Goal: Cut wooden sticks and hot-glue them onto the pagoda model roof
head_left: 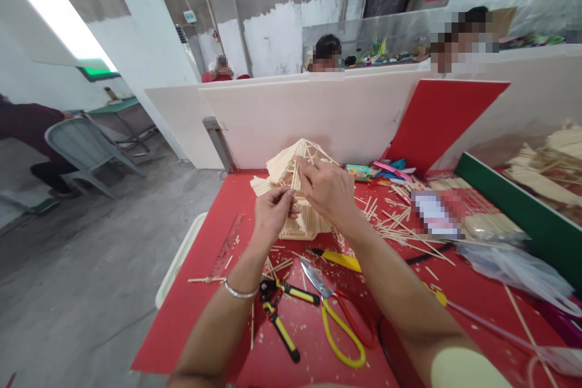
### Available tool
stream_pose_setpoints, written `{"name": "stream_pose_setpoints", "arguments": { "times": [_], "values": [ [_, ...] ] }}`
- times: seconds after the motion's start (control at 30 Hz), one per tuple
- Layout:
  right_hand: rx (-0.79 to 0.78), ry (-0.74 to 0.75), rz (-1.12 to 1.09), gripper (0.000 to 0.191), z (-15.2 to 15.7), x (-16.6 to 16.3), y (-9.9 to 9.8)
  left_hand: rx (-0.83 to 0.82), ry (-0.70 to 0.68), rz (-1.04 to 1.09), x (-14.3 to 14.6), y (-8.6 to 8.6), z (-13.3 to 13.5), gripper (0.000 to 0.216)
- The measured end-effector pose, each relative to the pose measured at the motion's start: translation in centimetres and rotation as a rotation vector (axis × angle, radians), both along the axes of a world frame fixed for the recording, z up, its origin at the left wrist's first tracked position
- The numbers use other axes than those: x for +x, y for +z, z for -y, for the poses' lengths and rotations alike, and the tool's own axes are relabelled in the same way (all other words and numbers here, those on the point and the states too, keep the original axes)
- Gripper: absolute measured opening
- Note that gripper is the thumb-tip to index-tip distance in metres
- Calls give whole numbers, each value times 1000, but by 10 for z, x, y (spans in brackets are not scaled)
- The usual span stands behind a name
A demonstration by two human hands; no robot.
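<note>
A small house model built of thin bamboo sticks (291, 163) is held tilted above the red table (191, 309). My left hand (271, 213) is closed, pinching the model's lower front edge; a silver bracelet circles its wrist. My right hand (325, 188) is closed too, its fingertips pinching a stick on the model's roof. Both hands touch the model.
Yellow-handled pliers (279, 309), yellow scissors (336, 315), a yellow utility knife (339, 259) and a red ruler (227, 247) lie near the front edge. Loose sticks (400, 224) and plastic bags (513, 267) fill the right. White and red partition boards (318, 121) stand behind; people sit beyond.
</note>
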State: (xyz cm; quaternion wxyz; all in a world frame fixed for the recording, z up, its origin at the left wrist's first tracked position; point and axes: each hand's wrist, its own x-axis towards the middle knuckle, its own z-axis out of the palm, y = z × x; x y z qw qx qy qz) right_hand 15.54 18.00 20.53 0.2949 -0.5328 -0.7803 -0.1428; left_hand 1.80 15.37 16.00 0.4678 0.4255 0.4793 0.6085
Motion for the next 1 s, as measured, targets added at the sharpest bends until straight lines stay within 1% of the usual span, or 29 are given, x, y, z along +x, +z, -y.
{"name": "stream_pose_setpoints", "arguments": {
  "times": [0.3, 0.37, 0.43, 0.5, 0.57, 0.63, 0.67, 0.73, 0.8, 0.87, 0.9, 0.93, 1.0],
  "values": [
    [3, 7, -3, 43, 0, 0, -1, 7, 11, -14, 1, -3, -2, 25],
    [5, 13, -2, 43, -1, -1, 0, 17, 14, -18, 1, -1, -2, 23],
    [-6, 39, -8, 43, 0, 0, 3, 38, 25, -34, 2, 6, 1, 21],
    [-9, 96, -47, 43, 6, 7, 6, 77, 58, -73, 2, 15, 8, 20],
    [-1, 175, -133, 41, 16, 22, 10, 132, 111, -147, 0, 22, 21, 21],
    [-19, 241, -221, 38, 32, 42, 10, 187, 154, -228, -5, 24, 37, 21],
    [-59, 265, -239, 36, 42, 53, 8, 221, 182, -258, -7, 22, 45, 21],
    [-228, 309, -197, 33, 63, 70, -1, 255, 206, -298, -14, 12, 61, 21],
    [-467, 339, -81, 33, 86, 78, -16, 250, 196, -281, -20, -3, 76, 21],
    [-678, 343, 73, 33, 110, 73, -37, 204, 159, -231, -25, -22, 88, 22],
    [-757, 338, 153, 33, 121, 67, -48, 169, 138, -205, -27, -32, 93, 22],
    [-811, 326, 214, 33, 130, 58, -60, 128, 121, -178, -28, -42, 98, 22],
    [-832, 296, 244, 37, 147, 36, -82, 48, 102, -123, -32, -60, 107, 24]
  ]
}}
